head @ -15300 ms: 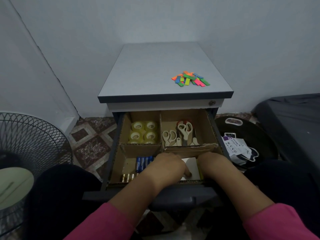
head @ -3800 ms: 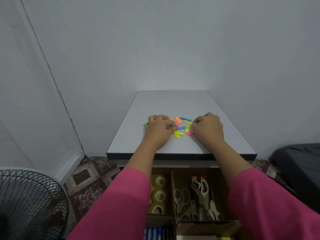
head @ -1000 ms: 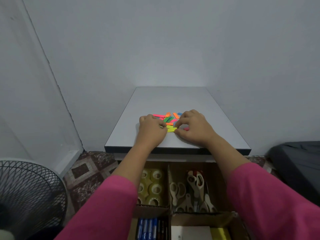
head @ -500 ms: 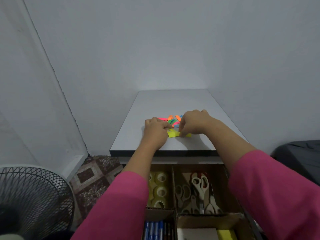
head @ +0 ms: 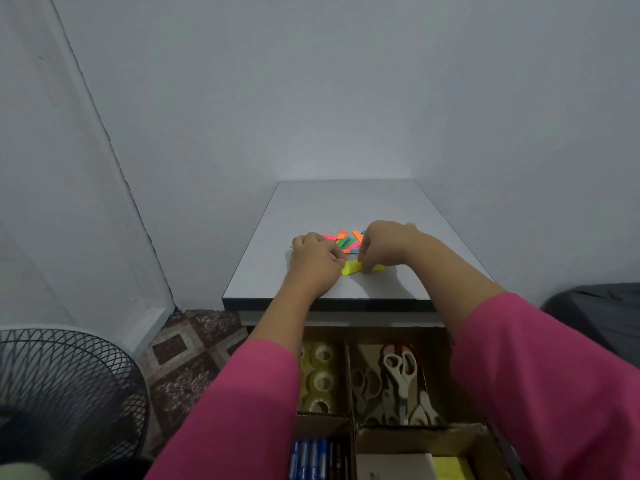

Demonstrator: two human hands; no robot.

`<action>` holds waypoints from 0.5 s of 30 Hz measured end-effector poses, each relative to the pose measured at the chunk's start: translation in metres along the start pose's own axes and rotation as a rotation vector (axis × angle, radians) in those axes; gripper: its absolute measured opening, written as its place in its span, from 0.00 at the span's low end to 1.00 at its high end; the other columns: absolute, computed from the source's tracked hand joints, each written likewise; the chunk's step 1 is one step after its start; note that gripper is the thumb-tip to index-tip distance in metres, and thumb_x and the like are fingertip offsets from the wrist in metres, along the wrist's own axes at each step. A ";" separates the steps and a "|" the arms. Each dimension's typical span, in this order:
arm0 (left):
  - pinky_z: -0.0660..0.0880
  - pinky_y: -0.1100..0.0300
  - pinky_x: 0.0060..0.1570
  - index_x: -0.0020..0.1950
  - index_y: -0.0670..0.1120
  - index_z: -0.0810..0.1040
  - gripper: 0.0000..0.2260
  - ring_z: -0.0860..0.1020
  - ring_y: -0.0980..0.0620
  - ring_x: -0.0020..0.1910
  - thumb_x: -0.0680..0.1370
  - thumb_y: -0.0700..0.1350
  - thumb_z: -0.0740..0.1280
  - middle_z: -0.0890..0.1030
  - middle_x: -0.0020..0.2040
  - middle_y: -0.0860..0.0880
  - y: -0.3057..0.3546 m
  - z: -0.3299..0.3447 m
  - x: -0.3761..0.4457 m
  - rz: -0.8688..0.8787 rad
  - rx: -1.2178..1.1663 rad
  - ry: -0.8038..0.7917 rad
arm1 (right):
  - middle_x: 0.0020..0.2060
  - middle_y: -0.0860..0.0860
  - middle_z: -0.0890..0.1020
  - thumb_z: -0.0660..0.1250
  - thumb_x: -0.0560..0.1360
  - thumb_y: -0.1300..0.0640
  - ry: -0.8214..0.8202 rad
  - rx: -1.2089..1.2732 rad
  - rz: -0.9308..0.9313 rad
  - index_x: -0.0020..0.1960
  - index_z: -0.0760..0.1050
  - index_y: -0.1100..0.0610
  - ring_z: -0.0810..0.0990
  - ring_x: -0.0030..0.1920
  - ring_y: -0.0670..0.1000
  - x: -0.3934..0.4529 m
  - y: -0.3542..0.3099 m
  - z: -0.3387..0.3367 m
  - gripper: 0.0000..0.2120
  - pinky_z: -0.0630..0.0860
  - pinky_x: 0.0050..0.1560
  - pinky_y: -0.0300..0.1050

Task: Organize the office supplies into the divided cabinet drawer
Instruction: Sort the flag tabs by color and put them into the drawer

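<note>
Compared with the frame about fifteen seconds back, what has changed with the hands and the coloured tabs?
Both hands left the drawer's front compartment for the cabinet top. The coloured tabs were spread, then gathered toward the centre. The right hand now pinches yellow tabs; the left hand rests beside them. Tape rolls and scissors are unchanged.

tabs [head: 348, 241] bunched tighter | R hand [head: 384, 243] now pinching yellow tabs [head: 351, 267]

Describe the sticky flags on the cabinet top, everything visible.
The sticky flags are small flat strips, paper or film by the look: orange, green, pink, blue and yellow. They lie in a loose overlapping pile on the grey cabinet top, between the hands. The right hand pinches the yellow ones at the near edge; the left hand rests against the pile.
</note>
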State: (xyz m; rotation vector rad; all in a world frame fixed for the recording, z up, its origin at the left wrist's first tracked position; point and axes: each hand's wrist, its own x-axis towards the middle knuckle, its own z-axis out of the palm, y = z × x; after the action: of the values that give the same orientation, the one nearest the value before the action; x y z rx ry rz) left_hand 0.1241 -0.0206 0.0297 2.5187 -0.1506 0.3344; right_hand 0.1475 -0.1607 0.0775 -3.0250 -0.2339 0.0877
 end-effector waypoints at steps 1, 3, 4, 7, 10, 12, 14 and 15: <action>0.64 0.56 0.63 0.53 0.48 0.82 0.08 0.62 0.48 0.67 0.79 0.44 0.64 0.71 0.64 0.48 0.000 0.000 0.000 -0.005 -0.011 0.005 | 0.49 0.49 0.83 0.72 0.67 0.51 -0.001 0.000 0.004 0.52 0.82 0.53 0.78 0.51 0.52 -0.001 0.000 0.000 0.15 0.65 0.47 0.46; 0.65 0.56 0.62 0.52 0.46 0.82 0.07 0.62 0.48 0.66 0.79 0.43 0.64 0.72 0.62 0.47 0.000 -0.001 -0.001 -0.009 -0.049 0.021 | 0.49 0.49 0.83 0.72 0.67 0.51 0.015 -0.001 0.013 0.52 0.82 0.52 0.78 0.50 0.52 -0.003 0.000 0.002 0.14 0.65 0.47 0.46; 0.66 0.56 0.60 0.52 0.45 0.81 0.07 0.63 0.48 0.66 0.79 0.43 0.63 0.73 0.61 0.47 0.000 -0.002 -0.001 -0.008 -0.066 0.032 | 0.48 0.49 0.82 0.71 0.68 0.51 0.027 0.000 0.019 0.52 0.81 0.52 0.78 0.50 0.52 -0.004 0.000 0.003 0.14 0.66 0.47 0.46; 0.68 0.59 0.55 0.55 0.44 0.77 0.07 0.68 0.49 0.60 0.81 0.43 0.60 0.73 0.56 0.47 0.001 -0.003 -0.003 -0.031 -0.135 0.059 | 0.47 0.50 0.82 0.70 0.70 0.51 0.072 0.021 0.036 0.51 0.81 0.53 0.78 0.48 0.51 -0.009 0.001 0.007 0.11 0.68 0.48 0.46; 0.73 0.60 0.52 0.52 0.48 0.74 0.04 0.74 0.50 0.52 0.82 0.43 0.60 0.71 0.56 0.46 0.000 -0.002 -0.004 -0.064 -0.222 0.079 | 0.47 0.50 0.82 0.70 0.72 0.52 0.123 0.097 0.047 0.51 0.81 0.52 0.78 0.49 0.51 -0.020 0.004 0.011 0.09 0.73 0.52 0.46; 0.75 0.59 0.52 0.51 0.50 0.74 0.03 0.75 0.50 0.51 0.81 0.44 0.61 0.73 0.56 0.46 -0.002 -0.001 -0.004 -0.047 -0.233 0.089 | 0.48 0.50 0.81 0.71 0.73 0.53 0.137 0.202 0.046 0.50 0.82 0.52 0.78 0.50 0.51 -0.030 0.007 0.011 0.08 0.76 0.52 0.47; 0.75 0.55 0.56 0.53 0.50 0.78 0.06 0.75 0.49 0.53 0.81 0.44 0.62 0.75 0.56 0.46 -0.005 0.000 -0.005 -0.008 -0.225 0.101 | 0.47 0.49 0.81 0.72 0.72 0.54 0.147 0.328 0.046 0.48 0.82 0.52 0.77 0.49 0.50 -0.042 0.010 0.010 0.05 0.77 0.52 0.47; 0.73 0.54 0.57 0.55 0.49 0.79 0.07 0.74 0.49 0.56 0.81 0.44 0.62 0.76 0.56 0.46 -0.005 0.000 -0.007 0.024 -0.199 0.111 | 0.46 0.49 0.81 0.73 0.71 0.54 0.151 0.385 0.048 0.45 0.82 0.51 0.77 0.49 0.50 -0.050 0.012 0.009 0.03 0.77 0.51 0.47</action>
State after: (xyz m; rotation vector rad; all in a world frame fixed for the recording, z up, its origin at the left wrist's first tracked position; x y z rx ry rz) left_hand 0.1185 -0.0160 0.0251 2.2976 -0.1628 0.4452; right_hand 0.0994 -0.1793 0.0692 -2.6385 -0.1145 -0.0833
